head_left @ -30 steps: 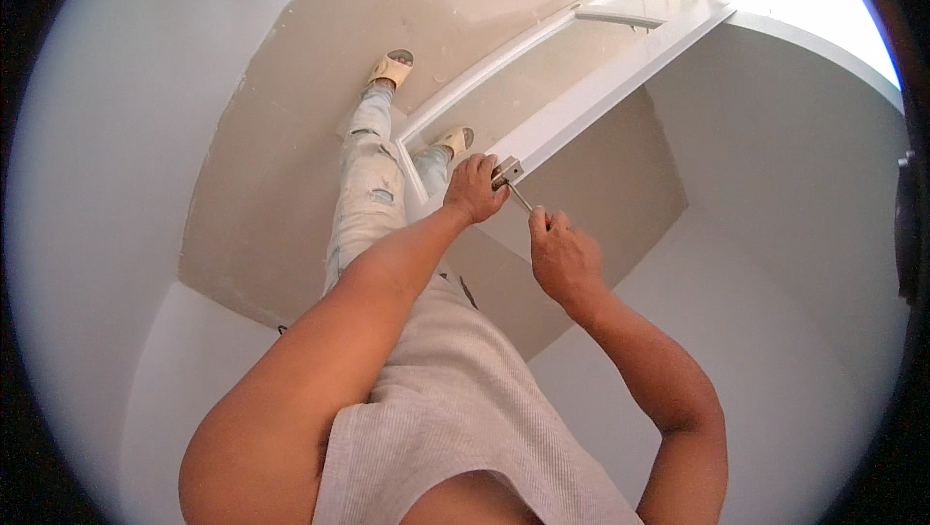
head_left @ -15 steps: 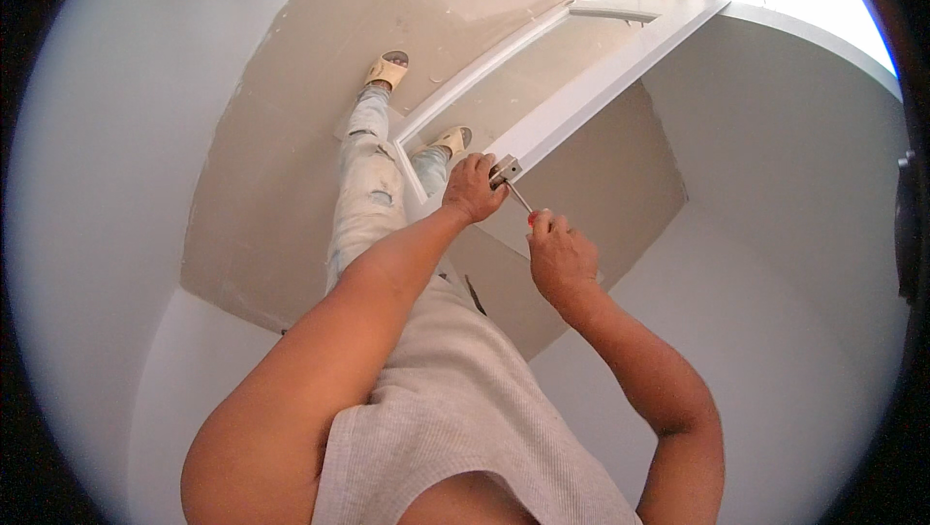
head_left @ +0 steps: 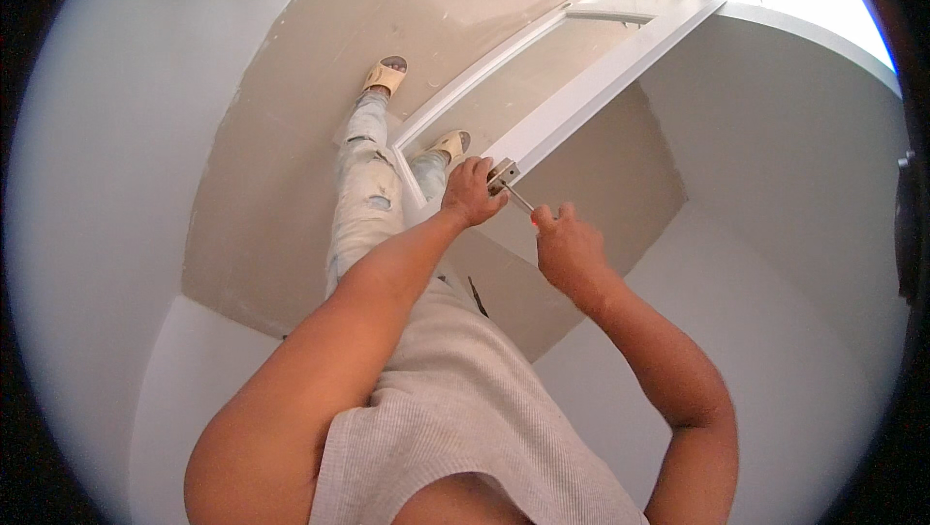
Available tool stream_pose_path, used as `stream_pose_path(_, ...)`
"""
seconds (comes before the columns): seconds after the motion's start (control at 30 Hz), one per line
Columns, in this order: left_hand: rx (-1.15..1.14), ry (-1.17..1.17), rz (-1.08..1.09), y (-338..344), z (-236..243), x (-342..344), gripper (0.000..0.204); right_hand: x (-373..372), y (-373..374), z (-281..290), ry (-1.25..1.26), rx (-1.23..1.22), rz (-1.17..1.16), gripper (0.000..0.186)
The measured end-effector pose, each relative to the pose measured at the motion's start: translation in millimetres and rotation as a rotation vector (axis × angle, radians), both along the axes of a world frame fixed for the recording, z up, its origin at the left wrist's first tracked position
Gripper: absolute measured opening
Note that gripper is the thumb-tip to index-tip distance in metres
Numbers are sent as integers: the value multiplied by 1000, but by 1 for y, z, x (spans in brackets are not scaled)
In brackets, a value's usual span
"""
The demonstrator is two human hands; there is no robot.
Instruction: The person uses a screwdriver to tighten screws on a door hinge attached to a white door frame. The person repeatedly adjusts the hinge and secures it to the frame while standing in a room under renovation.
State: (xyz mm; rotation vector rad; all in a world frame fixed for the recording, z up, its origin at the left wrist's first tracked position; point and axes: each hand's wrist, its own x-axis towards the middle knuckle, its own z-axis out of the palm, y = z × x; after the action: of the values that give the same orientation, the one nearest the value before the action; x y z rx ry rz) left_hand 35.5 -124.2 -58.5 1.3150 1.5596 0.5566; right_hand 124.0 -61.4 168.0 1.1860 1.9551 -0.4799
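My left hand [head_left: 472, 194] is closed around a small silver metal block [head_left: 504, 174] with holes in it, a piece of hardware at the near end of a long white frame rail. In my right hand [head_left: 570, 246] is a screwdriver [head_left: 518, 198]. A bit of red handle shows by the fingers, and the rest of the handle is hidden in the grip. The thin shaft slants up and left, and its tip meets the lower side of the metal block. The white frame [head_left: 591, 99] extends away to the upper right, with a clear or open panel inside it.
My feet in tan slippers [head_left: 390, 70] stand on the beige floor [head_left: 257, 205], one seen through the frame. White walls [head_left: 107, 138] rise at left and right. Bright light comes in at the far upper right. A dark object [head_left: 907, 225] sits at the right edge.
My right hand has turned and shifted slightly to the right on the screwdriver, and that forearm has swung outward a little. My left hand stays on the metal block.
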Motion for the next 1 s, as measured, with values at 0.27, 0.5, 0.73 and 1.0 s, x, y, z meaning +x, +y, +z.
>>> stream_pose_path(0.27, -22, -5, 2, -2, 3, -2, 72, -1, -10, -8, -54, -57, 25, 28)
stream_pose_path(0.5, -72, 0, -1, 0, 13, -5, 71, -2, 1, -9, 100, -216, -1145, 30)
stream_pose_path(0.73, 28, 8, 50, 1, 0, 1, 69, -28, -2, 7, -35, 10, -132, 24)
stream_pose_path(1.0, 37, -19, 31, -2, -5, 1, 69, -24, 6, 3, -87, -77, 115, 30)
